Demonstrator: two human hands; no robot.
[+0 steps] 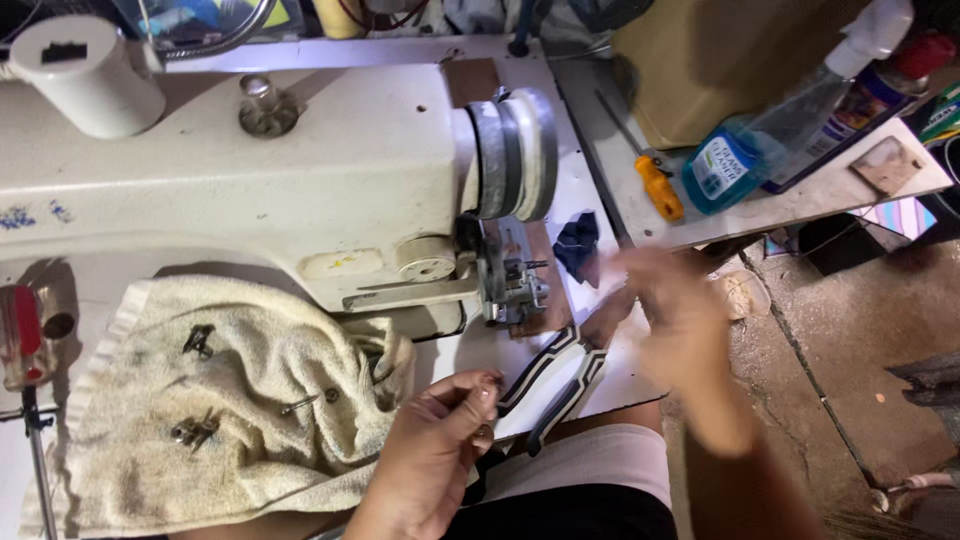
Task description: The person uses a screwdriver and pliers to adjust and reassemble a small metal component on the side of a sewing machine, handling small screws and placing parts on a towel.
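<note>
My left hand (pixel 432 450) sits at the table's front edge, fingers pinched together on something small that I cannot make out, next to a black-and-white striped strap (pixel 556 372). My right hand (pixel 668 318) is blurred in motion at the table's right edge, beside the strap's far end; what it holds, if anything, is unclear. A cream industrial sewing machine (pixel 300 180) fills the table, its handwheel (pixel 515 152) facing right. A dirty beige towel (pixel 230 400) lies in front of it with several small metal parts (pixel 196 430) on top.
A red-handled screwdriver (pixel 25 335) lies at the left. An orange-handled screwdriver (pixel 660 185), a blue spray bottle (pixel 760 140) and a cardboard box (pixel 720 60) sit on the right shelf. A dark blue cloth scrap (pixel 578 245) lies by the handwheel. Bare concrete floor (pixel 850 330) is at the right.
</note>
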